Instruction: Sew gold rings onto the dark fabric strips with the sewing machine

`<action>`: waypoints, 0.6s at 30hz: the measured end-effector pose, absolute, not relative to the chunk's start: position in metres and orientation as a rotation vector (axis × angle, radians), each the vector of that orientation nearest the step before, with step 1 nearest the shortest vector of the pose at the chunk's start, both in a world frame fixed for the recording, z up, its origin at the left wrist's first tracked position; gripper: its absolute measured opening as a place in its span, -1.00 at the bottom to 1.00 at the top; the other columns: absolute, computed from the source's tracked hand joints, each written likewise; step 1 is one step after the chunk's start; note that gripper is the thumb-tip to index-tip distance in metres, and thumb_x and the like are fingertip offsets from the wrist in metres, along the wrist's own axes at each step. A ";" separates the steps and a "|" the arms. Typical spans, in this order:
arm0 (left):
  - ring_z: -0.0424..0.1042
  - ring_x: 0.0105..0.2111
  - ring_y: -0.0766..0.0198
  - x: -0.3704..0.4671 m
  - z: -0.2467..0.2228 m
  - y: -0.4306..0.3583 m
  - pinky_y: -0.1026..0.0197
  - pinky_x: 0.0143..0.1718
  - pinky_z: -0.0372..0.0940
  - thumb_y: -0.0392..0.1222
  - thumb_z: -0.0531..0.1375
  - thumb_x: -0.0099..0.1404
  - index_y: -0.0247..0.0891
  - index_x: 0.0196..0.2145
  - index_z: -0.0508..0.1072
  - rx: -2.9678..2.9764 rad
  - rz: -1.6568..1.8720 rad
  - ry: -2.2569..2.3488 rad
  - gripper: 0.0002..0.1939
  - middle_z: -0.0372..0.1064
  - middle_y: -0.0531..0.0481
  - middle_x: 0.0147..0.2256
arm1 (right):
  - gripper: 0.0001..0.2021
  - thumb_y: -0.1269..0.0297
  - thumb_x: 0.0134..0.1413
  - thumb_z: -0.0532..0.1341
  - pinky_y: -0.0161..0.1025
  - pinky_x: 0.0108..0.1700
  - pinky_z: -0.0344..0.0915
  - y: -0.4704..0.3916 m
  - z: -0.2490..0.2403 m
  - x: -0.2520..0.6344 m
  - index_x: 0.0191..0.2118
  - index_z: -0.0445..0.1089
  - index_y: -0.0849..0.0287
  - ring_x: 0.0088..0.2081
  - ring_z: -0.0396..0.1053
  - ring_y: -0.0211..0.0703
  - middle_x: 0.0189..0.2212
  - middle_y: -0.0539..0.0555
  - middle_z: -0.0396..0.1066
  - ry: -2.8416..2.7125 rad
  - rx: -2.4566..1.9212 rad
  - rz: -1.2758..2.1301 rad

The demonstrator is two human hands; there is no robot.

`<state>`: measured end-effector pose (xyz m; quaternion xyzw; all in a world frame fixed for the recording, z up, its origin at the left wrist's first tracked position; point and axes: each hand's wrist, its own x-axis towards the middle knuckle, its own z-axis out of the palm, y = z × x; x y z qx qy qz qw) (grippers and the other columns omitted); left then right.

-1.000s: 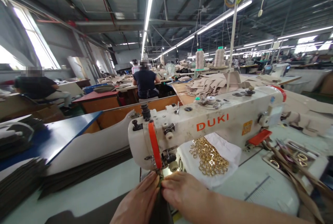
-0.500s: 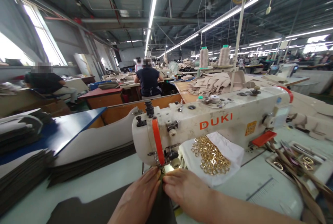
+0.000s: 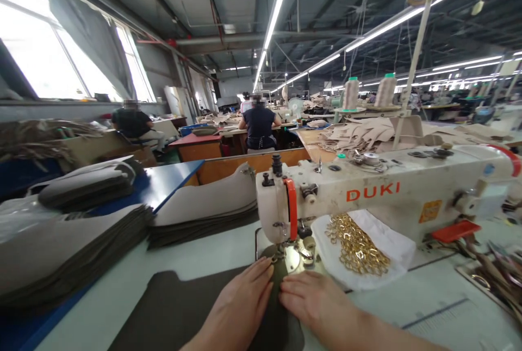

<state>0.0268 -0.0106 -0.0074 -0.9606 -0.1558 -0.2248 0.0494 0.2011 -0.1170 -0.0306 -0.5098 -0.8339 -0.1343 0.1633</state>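
A dark grey-green fabric piece (image 3: pixel 179 307) lies on the pale table, its far end under the needle area of a white sewing machine (image 3: pixel 326 198). My left hand (image 3: pixel 244 296) rests on the fabric just in front of the presser foot, fingers stretched forward and flat. On the fabric's right edge lies my right hand (image 3: pixel 312 296), fingers bent and close together, pressing down beside the metal needle plate (image 3: pixel 292 259). A small gold ring (image 3: pixel 274 258) shows near my left fingertips. The fabric directly beneath both hands is hidden.
Gold rings (image 3: pixel 359 247) lie on white cloth (image 3: pixel 397 245) beside the machine. Stacks of cut pieces (image 3: pixel 207 204) stand at left, near a blue table (image 3: pixel 171 179). Straps and a tray (image 3: pixel 468 275) are at right. A seated person (image 3: pixel 259 122) is ahead, another (image 3: pixel 130 122) at left.
The view has turned left, so the machine appears further right. My hands have moved back from the needle, and more of the needle plate and fabric shows.
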 end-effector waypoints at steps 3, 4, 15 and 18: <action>0.48 -0.03 0.17 0.028 -0.005 -0.012 0.13 0.01 0.38 -0.34 0.09 0.28 -0.27 -0.05 0.49 -2.965 -0.688 -0.533 -0.68 0.49 -0.13 -0.02 | -0.87 0.40 0.16 0.24 -0.25 -0.01 0.29 -0.117 -0.036 0.202 -0.15 0.39 0.21 -0.07 0.40 -0.14 -0.11 0.10 0.49 -2.345 -1.454 -0.416; 0.48 -0.02 0.17 0.029 -0.004 -0.011 0.12 0.01 0.38 -0.34 0.09 0.28 -0.28 -0.05 0.49 -2.977 -0.698 -0.550 -0.68 0.49 -0.14 -0.02 | -0.87 0.39 0.15 0.25 -0.24 -0.03 0.31 -0.116 -0.036 0.201 -0.15 0.39 0.20 -0.07 0.41 -0.12 -0.11 0.10 0.49 -2.329 -1.468 -0.441; 0.47 -0.01 0.16 0.002 -0.002 0.004 0.11 -0.01 0.40 -0.31 0.10 0.28 -0.23 -0.02 0.49 -2.972 -0.639 -0.577 -0.67 0.46 -0.11 0.03 | -0.86 0.39 0.05 0.32 -0.25 -0.21 0.40 -0.104 -0.027 0.175 -0.24 0.40 0.25 -0.21 0.47 -0.09 -0.19 0.13 0.52 -2.264 -1.580 -0.498; 0.50 -0.05 0.13 0.009 0.000 0.001 0.07 -0.02 0.42 -0.32 0.10 0.27 -0.23 -0.05 0.50 -3.005 -0.690 -0.628 -0.68 0.50 -0.12 -0.02 | -0.87 0.37 0.09 0.31 -0.23 -0.15 0.40 -0.105 -0.029 0.178 -0.22 0.41 0.25 -0.16 0.46 -0.08 -0.19 0.12 0.52 -2.257 -1.560 -0.502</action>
